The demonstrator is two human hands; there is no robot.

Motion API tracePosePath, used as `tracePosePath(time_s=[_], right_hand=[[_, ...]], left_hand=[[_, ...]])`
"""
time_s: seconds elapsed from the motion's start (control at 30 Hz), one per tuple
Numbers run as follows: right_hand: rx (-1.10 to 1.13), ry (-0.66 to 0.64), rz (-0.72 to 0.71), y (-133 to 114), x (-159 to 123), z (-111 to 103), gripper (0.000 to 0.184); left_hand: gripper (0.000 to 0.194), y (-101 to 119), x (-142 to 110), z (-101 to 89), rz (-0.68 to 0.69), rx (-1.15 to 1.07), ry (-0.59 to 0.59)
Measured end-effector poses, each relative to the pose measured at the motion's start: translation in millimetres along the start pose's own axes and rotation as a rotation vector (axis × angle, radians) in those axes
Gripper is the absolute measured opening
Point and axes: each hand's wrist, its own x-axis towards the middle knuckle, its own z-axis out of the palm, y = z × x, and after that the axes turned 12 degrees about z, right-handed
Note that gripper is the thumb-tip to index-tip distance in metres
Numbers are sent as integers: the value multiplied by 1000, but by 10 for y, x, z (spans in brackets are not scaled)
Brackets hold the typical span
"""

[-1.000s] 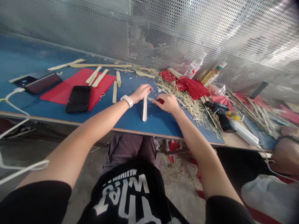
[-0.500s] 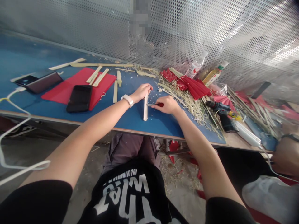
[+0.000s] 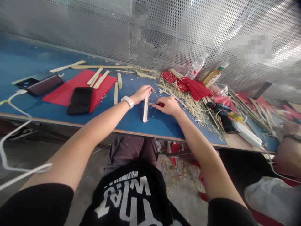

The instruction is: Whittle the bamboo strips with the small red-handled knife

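Observation:
My left hand [image 3: 142, 93] is closed on the far end of a pale bamboo strip [image 3: 145, 110], whose near end points toward me over the blue table [image 3: 127, 121]. In my right hand [image 3: 169, 106] is a small knife [image 3: 160, 104] with a red handle. Its short blade reaches left to the strip's right edge, at about the middle of the strip. The fingers of my right hand wrap round the handle and hide part of it. Left of my left hand lie two short bamboo pieces [image 3: 116, 93], near a red sheet.
On the red sheet [image 3: 61, 91] are a black phone [image 3: 80, 99] and several bamboo strips. Shavings [image 3: 188, 106], folded red material [image 3: 195, 88], two bottles [image 3: 215, 74] and a power drill [image 3: 223, 116] lie to the right. Another person's hand [image 3: 290, 135] shows at the right edge.
The strip's near end has shifted slightly left. Both hands stay almost in place, with the knife blade still against the strip.

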Motion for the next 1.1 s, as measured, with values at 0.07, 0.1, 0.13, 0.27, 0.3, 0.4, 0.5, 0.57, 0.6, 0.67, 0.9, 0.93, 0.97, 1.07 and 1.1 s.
tracePosePath(time_s=[0.07, 0.1, 0.13, 0.27, 0.3, 0.4, 0.5, 0.57, 0.6, 0.67, 0.9, 0.93, 0.97, 1.07, 1.1], right_hand=[[11, -22, -17, -11, -8, -3, 44], [15, -31, -20, -14, -7, -3, 44], [19, -36, -19, -15, -2, -1, 44], [32, -41, 2, -8, 34, 13, 44], [36, -43, 8, -6, 43, 15, 44], [46, -49, 18, -1, 60, 20, 45], [34, -48, 27, -6, 63, 21, 45], [14, -43, 39, -18, 61, 22, 45], [3, -40, 48, -26, 59, 24, 45], [-22, -35, 69, -43, 57, 31, 46], [-50, 19, 122, -14, 91, 57, 52], [-46, 36, 133, 7, 97, 51, 53], [-43, 52, 140, 28, 99, 43, 55], [-31, 73, 131, 67, 82, 17, 58], [-23, 78, 124, 68, 71, 11, 57]], left_hand=[[40, 8, -4, 2, 6, 5, 7], [40, 12, -6, 3, 8, 8, 9], [40, 15, -7, 4, 9, 12, 8], [40, 1, 0, 5, 16, 27, -6], [40, -8, 5, 4, 19, 31, -8], [40, -41, 19, 3, 28, 39, -10], [40, -60, 27, 5, 32, 43, -8], [40, -63, 28, 6, 27, 37, 0], [39, -62, 28, 5, 24, 32, 4], [39, -62, 29, 2, 23, 20, 10], [41, -31, 23, 10, 25, 33, 5], [41, -21, 19, 12, 36, 41, -2], [42, -10, 15, 13, 42, 46, -6], [41, 9, 8, 6, 10, 17, 0], [41, 10, 9, 1, -7, 2, -1]])
